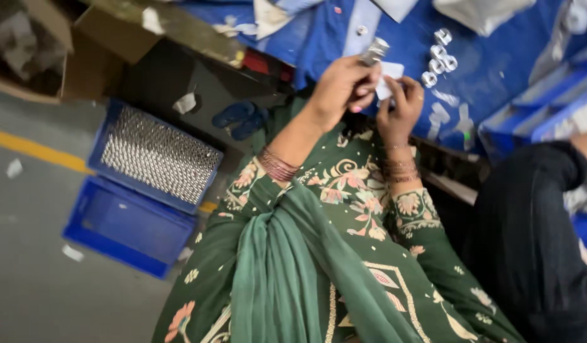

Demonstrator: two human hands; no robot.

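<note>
While the left hand [341,82] closes its fingers around a silvery tube [374,51] over the blue worktop [497,70], I note the right hand [401,105] pinching a white label [387,79] just beside it, seemingly for alignment.

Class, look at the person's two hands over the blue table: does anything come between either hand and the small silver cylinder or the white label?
Nothing visible does. The left hand already grips the silver cylinder, and the right hand pinches the white label right beside it.
</note>
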